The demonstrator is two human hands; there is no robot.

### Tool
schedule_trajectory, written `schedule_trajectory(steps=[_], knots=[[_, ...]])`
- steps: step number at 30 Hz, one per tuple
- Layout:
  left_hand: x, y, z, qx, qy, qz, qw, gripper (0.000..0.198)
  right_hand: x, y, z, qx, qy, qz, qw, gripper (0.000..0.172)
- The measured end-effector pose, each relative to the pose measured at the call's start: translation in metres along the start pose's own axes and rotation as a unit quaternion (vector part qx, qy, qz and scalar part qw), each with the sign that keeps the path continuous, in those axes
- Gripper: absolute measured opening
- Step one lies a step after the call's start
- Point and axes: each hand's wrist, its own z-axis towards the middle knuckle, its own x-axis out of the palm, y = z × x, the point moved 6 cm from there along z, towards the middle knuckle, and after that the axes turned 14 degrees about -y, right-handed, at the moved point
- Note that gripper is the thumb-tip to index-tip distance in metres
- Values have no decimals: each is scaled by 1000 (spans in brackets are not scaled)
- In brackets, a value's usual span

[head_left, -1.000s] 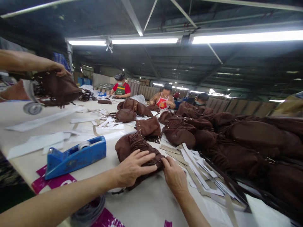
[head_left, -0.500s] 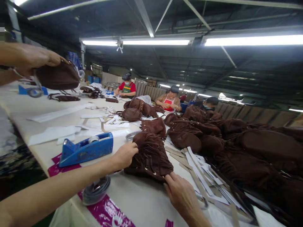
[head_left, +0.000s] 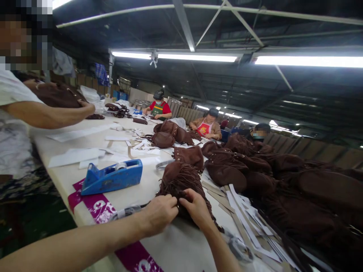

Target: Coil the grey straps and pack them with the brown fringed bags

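Observation:
A dark brown fringed handbag (head_left: pixel 184 177) lies on the table before me, its near edge with small metal eyelets toward me. My left hand (head_left: pixel 161 212) is closed, fingers pinching the bag's near edge. Close beside it, my right hand (head_left: pixel 197 208) pinches the same edge between thumb and fingers. Whether they grip the rim itself or a cord on it I cannot tell. Clear-wrapped straps stick out on both sides, one wrapped strap (head_left: pixel 129 211) on the left and another (head_left: pixel 239 247) on the right.
A blue tape dispenser (head_left: pixel 113 177) stands left on purple printed plastic (head_left: pixel 102 209). Paper and card strips (head_left: pixel 249 219) lie to the right, beside a large pile of brown bags (head_left: pixel 312 181). A co-worker's arm (head_left: pixel 53 113) holds a bag at left; several people sit across the table.
My hands have come together at the bag's near edge; before, the left held its left side and the right its near right corner. The co-worker at left has leaned into view.

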Motion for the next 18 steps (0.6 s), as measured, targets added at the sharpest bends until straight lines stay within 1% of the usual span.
schedule_trajectory(steps=[1,2,3,4,5,6,8,9,10,11,12,14,15,17,18], knots=[[3,-2,-6,-58,8,-93,994,14,-3,0,-4,-2,7,13,1000,11],[10,-4,-13,-119,25,-190,974,11,-7,0,-9,-5,6,25,1000,11],[20,-7,-20,-186,49,-289,938,9,-13,0,-16,-14,-3,34,999,11],[33,-9,-26,-257,76,-386,882,8,-18,0,-25,-33,-20,39,999,10],[46,-10,-32,-328,97,-475,811,10,-23,1,-36,-61,-41,37,997,9],[58,-11,-37,-390,107,-550,730,12,-27,2,-47,-95,-60,29,993,11],[75,-11,-40,-479,95,-668,562,20,-27,2,-72,-159,-77,-7,984,19],[79,-10,-40,-500,82,-703,499,24,-24,1,-83,-183,-74,-27,980,24],[81,-9,-37,-502,71,-719,475,27,-19,0,-93,-204,-68,-49,975,27],[82,-7,-35,-498,67,-725,471,29,-15,-1,-101,-224,-65,-72,970,28],[82,-6,-32,-497,64,-720,480,28,-11,-1,-107,-246,-64,-95,962,28],[83,-1,-28,-513,47,-679,523,27,-7,1,-111,-286,-60,-126,948,29],[84,1,-26,-523,34,-653,546,26,-6,3,-110,-297,-48,-130,945,29],[85,6,-23,-539,2,-610,581,21,-8,7,-98,-288,-17,-118,950,30],[86,8,-21,-540,-12,-600,590,18,-12,10,-89,-273,-12,-110,956,30]])
